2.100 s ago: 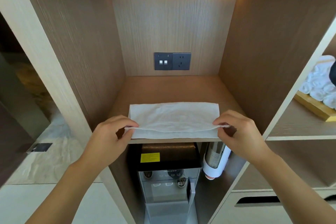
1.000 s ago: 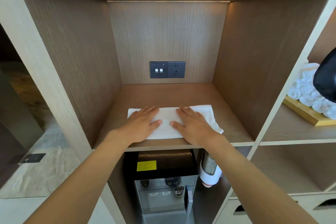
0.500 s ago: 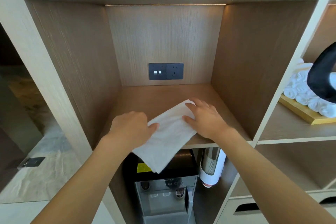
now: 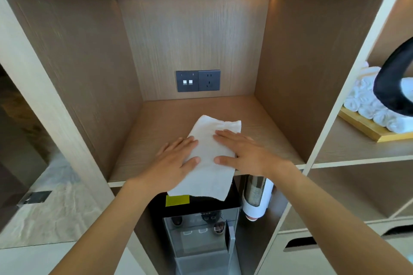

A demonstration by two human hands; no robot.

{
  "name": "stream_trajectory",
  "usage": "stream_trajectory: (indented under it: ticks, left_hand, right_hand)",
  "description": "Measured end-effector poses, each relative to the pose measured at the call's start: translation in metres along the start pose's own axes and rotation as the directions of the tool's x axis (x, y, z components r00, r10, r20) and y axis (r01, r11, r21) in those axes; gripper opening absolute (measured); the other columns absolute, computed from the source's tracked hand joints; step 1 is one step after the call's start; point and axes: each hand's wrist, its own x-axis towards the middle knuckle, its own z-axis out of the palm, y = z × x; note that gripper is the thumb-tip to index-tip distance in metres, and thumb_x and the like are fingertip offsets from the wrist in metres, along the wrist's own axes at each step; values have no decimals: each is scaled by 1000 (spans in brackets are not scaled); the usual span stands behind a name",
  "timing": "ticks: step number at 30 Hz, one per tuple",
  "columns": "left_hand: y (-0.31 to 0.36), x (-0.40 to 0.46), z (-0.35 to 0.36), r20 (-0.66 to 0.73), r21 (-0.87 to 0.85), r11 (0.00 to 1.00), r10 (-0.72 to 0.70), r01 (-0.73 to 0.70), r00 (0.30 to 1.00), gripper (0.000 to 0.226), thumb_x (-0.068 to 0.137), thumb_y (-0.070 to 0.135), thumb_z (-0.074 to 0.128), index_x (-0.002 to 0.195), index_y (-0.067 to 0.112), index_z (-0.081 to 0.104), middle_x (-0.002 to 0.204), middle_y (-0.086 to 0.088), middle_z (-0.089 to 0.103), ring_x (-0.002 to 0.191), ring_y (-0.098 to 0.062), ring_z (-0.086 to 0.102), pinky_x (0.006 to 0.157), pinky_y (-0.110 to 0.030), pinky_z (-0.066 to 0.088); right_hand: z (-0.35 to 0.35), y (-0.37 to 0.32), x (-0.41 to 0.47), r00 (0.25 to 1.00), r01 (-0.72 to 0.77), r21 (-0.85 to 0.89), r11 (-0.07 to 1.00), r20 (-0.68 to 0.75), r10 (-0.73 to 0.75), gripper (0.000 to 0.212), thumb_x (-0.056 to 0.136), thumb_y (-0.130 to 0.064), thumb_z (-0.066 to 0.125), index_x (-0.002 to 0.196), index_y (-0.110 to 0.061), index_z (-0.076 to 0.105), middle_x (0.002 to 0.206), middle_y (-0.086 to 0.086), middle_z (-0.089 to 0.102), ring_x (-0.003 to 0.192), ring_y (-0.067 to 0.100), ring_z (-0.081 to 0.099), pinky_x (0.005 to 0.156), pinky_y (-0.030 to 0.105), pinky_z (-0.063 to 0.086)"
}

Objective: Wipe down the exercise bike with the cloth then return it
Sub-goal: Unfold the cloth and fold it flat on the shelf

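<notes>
A white cloth lies lengthwise on the wooden shelf of an open cubby, with its near end hanging over the front edge. My left hand rests flat on the cloth's left side, fingers spread. My right hand lies flat on its right side, fingers straight. Neither hand grips the cloth. The exercise bike is not in view.
A dark switch and socket plate sits on the cubby's back wall. Below the shelf stand a water dispenser and a cup holder. Rolled white towels lie on a wooden tray in the right cubby, behind a black curved object.
The cloth lay crosswise on the shelf under both palms, then was turned. It now lies lengthwise with its end over the edge, and both hands press flat on it again.
</notes>
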Motion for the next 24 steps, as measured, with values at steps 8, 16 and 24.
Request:
stream_trajectory:
  ticks: [8,16,24]
  left_hand:
    - [7,-55,7,-184,-266,964,-51,0,982,62,103,61,32,156,34,49,148,25,47,142,-6,39,121,-40,34]
    - [5,-65,21,-331,-117,991,17,-59,944,52,98,55,55,144,34,64,135,14,58,126,-12,54,104,-41,48]
    - [4,-65,36,-516,-41,994,62,-97,854,42,92,47,67,126,25,79,115,4,71,103,-20,66,89,-44,55]
  right_hand:
    - [8,-1,-26,991,118,-22,993,-66,-119,57,110,-47,47,164,-40,30,172,-23,17,160,-2,4,130,34,7]
    - [25,-6,-48,981,134,-189,973,-112,-157,59,112,-50,36,167,-42,17,172,-27,6,158,-8,-6,132,30,2]
    - [35,-7,-49,961,117,-319,940,-201,-188,66,108,-61,30,168,-33,20,174,-17,12,161,4,6,132,39,13]
